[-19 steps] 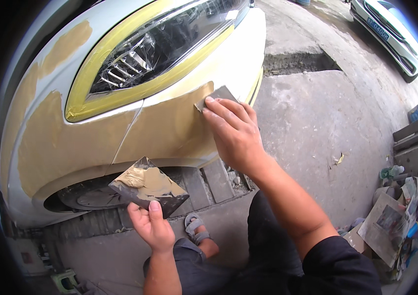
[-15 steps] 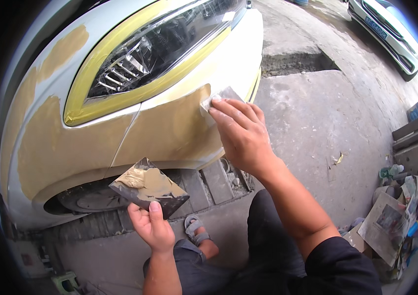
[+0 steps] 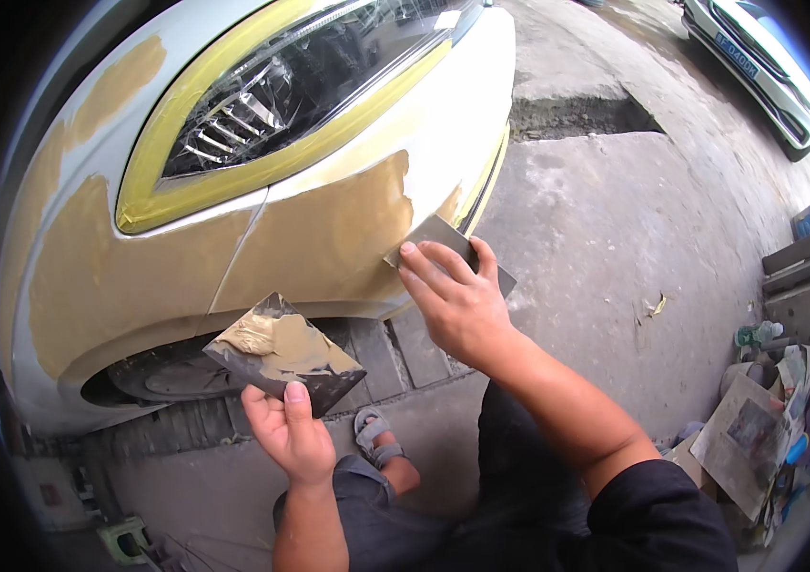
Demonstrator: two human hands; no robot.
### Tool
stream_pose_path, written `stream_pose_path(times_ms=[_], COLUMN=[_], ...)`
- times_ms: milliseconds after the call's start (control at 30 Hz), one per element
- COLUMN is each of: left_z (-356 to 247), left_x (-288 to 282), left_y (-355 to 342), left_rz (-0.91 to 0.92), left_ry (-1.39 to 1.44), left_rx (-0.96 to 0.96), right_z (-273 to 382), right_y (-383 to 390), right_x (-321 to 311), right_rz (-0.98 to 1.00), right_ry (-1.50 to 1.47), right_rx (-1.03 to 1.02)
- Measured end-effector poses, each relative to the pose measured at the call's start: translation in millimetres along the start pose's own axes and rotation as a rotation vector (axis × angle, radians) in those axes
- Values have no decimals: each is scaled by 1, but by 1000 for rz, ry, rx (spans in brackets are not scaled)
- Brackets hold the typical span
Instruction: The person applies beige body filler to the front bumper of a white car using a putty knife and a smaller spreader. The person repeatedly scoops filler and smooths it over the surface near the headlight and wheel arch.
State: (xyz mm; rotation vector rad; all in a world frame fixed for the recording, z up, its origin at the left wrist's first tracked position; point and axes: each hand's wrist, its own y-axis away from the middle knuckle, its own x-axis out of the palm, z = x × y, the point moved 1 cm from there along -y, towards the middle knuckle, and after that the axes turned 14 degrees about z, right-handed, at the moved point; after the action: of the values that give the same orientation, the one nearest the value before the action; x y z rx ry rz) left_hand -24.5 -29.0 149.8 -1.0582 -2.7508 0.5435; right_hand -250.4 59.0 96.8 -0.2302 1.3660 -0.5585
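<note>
While the left hand [image 3: 293, 440] is pinching the near edge of a dark plate [image 3: 334, 389] between thumb and fingers, with tan putty [image 3: 283, 349] lying just beyond the thumb, the right hand [image 3: 465, 310] is clasping a flat grey spreader [image 3: 436, 233], which is jutting past its fingertips. Relative to the headlight [image 3: 305, 93] (bordered by yellow tape [image 3: 142, 194]), the plate is hovering below and the spreader below to the right. Two hands, one putty-laden plate, one spreader and one taped headlight are showing.
</note>
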Motion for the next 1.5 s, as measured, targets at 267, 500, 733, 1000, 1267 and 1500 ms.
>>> stream_pose_path(times_ms=[267,500,733,1000,1267,1500], left_z=[5,5,4,4,5,5], left_x=[-1,-6,0,-5,-5,-7], left_y=[3,5,2,6,8,10], left_rz=[69,0,79,44,60,58], left_ry=[-1,-21,18,-11,-2,45], left_rx=[4,3,-2,-12,-26,-18], right_z=[-41,-31,-47,-51,-60,-53], right_y=[-40,-35,-26,-59,-55,-42], right_x=[-41,-16,-43,-30,-41,-16], right_rz=[-259,-192,-120,-377,-284,-231], right_ry=[-132,-170,-164,-196,-149,-181], right_rx=[-17,-100,-4,-172,-73,-65])
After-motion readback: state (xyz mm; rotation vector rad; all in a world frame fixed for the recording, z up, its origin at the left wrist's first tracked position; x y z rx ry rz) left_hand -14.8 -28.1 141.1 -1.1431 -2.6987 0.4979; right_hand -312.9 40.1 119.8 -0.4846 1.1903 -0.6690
